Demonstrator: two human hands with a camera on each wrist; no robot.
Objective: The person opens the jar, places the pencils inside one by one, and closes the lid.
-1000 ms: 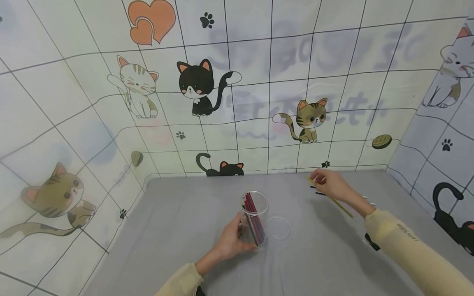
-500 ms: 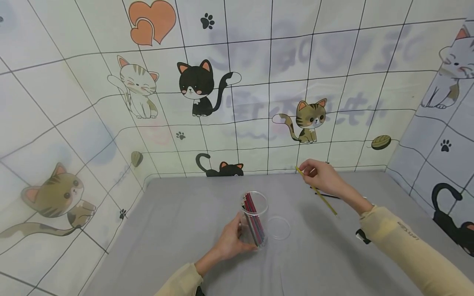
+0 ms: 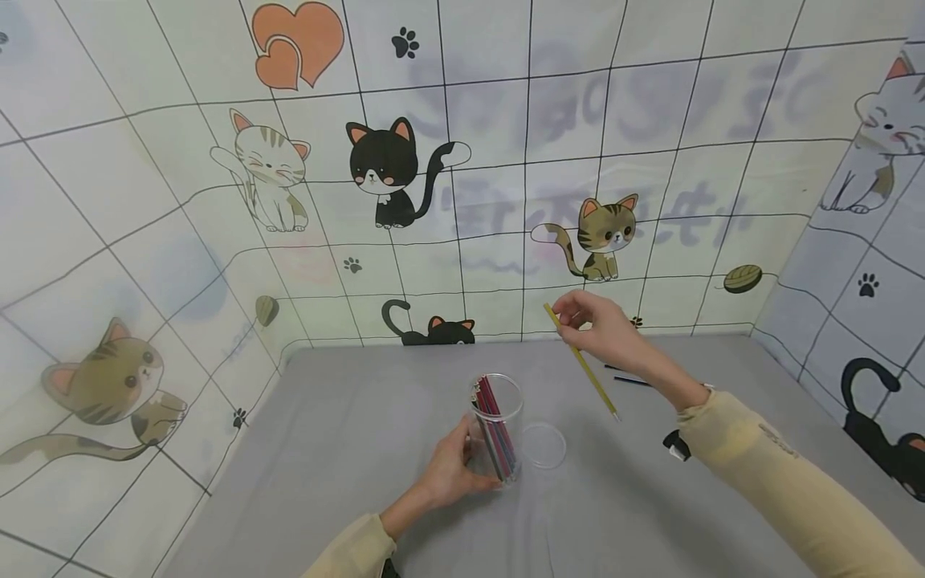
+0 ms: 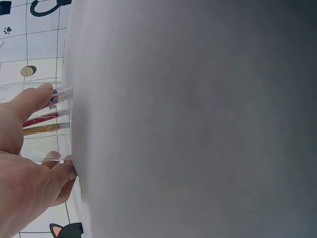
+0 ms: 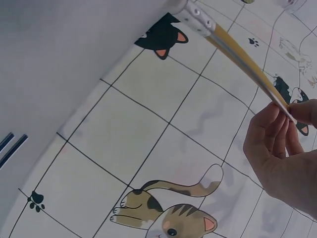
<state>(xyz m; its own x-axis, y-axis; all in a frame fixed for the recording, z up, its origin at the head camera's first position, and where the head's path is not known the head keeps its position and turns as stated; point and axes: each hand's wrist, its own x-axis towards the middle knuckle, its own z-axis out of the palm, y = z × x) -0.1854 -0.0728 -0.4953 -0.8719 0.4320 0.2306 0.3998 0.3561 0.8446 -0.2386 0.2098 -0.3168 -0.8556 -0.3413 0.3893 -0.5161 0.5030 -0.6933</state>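
Observation:
My left hand (image 3: 446, 467) holds a clear plastic cup (image 3: 515, 411) low on its side, fingers behind and thumb in front. Inside, several pencils (image 3: 499, 440), red and dark ones among them, lean to one side. The left wrist view shows my thumb and fingers round the cup, with a yellow-orange pencil (image 4: 43, 129) behind its wall. Up to the right of the cup, my right hand (image 3: 598, 327) pinches a yellow pencil (image 3: 596, 384) near its upper end. That pencil slants down to the right, its silvery metal ferrule (image 5: 197, 19) at the lower end, above the table.
A clear round lid (image 3: 544, 446) lies flat just right of the cup. Dark pencils (image 3: 631, 380) lie on the grey tabletop (image 3: 347, 417) beneath my right forearm. A cat-patterned cloth (image 3: 499, 265) with grid lines stands behind and at both sides.
My right hand has lifted the yellow pencil away from the dark pencils and carried it left, towards the cup. My left hand and the cup have stayed in place.

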